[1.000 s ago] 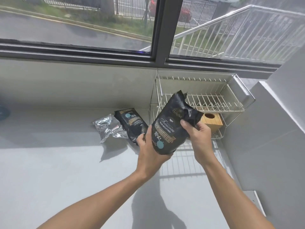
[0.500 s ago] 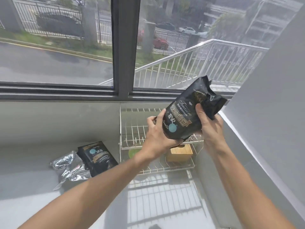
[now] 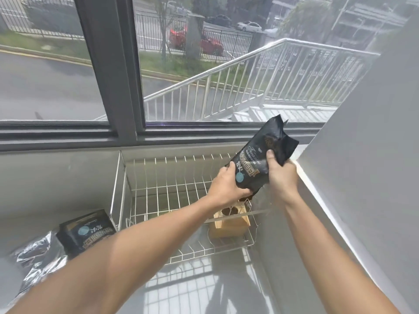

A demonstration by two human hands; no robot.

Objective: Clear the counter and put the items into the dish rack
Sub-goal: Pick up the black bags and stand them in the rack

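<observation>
Grey desk (image 3: 199, 288) under a window, both hands holding a black pouch (image 3: 256, 164) above the wire dish rack (image 3: 158, 191).
Head view: left hand (image 3: 226, 189) fingers wrapped around pouch's lower end, right hand (image 3: 280, 175) fingers pinching its upper part; pouch tilted, over rack's right side, far right of desk. Wooden block (image 3: 231, 223) sits in rack below. Second black pouch (image 3: 88, 232) and silver foil bag (image 3: 36, 261) lie on desk left of rack, touching each other.
</observation>
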